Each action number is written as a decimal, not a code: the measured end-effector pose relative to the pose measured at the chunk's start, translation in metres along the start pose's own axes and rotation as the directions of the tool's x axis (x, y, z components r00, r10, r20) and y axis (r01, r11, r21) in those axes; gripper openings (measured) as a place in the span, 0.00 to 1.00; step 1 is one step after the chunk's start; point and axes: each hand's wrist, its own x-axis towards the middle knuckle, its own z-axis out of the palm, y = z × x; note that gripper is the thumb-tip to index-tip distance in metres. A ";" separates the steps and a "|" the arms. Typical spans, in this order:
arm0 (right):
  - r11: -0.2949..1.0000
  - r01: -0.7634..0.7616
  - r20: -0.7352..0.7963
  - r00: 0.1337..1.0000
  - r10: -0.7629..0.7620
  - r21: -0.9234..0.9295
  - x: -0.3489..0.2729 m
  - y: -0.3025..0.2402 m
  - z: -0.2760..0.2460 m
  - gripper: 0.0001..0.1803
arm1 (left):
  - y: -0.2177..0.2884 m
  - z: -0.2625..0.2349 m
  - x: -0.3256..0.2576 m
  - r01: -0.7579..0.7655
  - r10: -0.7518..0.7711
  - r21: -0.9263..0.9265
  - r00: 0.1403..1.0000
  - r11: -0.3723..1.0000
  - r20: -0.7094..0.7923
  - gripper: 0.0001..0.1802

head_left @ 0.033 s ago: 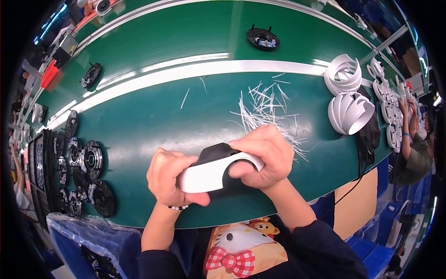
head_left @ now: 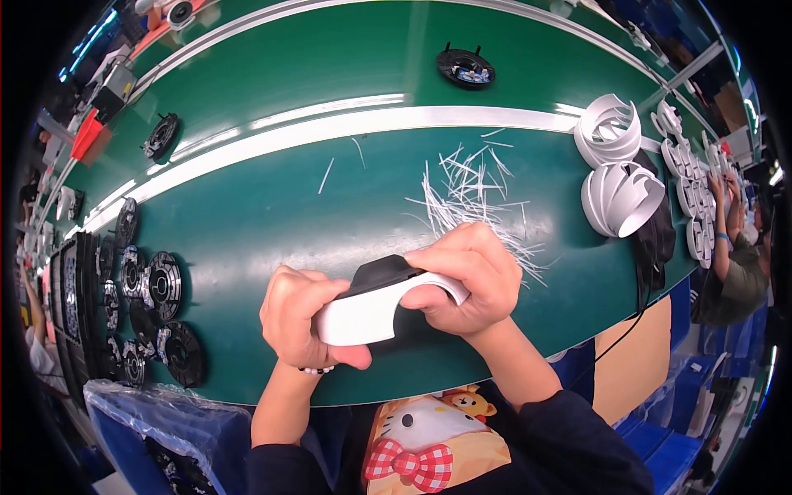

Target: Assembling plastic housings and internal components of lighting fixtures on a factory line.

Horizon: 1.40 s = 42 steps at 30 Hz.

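Between my two hands is a curved white plastic housing [head_left: 359, 320] with a wide arched cut-out in its side. A black plastic piece [head_left: 381, 271] sits along its far, upper side. My left hand [head_left: 290, 318] grips the left end, fingers over the top and thumb below. At the other end my right hand [head_left: 474, 285] pinches the housing, forefinger near the black piece and thumb at the cut-out. My fingers hide both ends. Just beyond my right hand, thin white strips [head_left: 462, 194] lie scattered on the green table [head_left: 264, 214].
Several round black parts with circuit boards [head_left: 165, 285] stand at the left, beside a black tray [head_left: 73, 285]. Two white spiral strip rolls [head_left: 623, 200] are at the right. Another black disc [head_left: 465, 68] lies beyond the white strip. A co-worker's arms [head_left: 723, 223] show far right.
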 end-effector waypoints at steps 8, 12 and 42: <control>0.999 -0.038 0.058 0.998 0.040 -0.021 0.001 0.000 -0.012 0.21 | 0.007 0.004 -0.003 0.010 -0.009 -0.016 0.999 1.000 0.046 0.37; 0.998 -0.061 0.109 0.992 0.065 -0.035 0.002 -0.002 -0.013 0.22 | 0.007 0.001 -0.004 -0.006 0.003 0.034 0.997 0.999 0.082 0.37; 0.414 -0.259 -0.197 0.963 0.186 -0.873 -0.035 0.055 -0.233 0.25 | -0.180 0.216 0.151 0.902 -0.885 0.127 0.364 0.413 0.292 0.24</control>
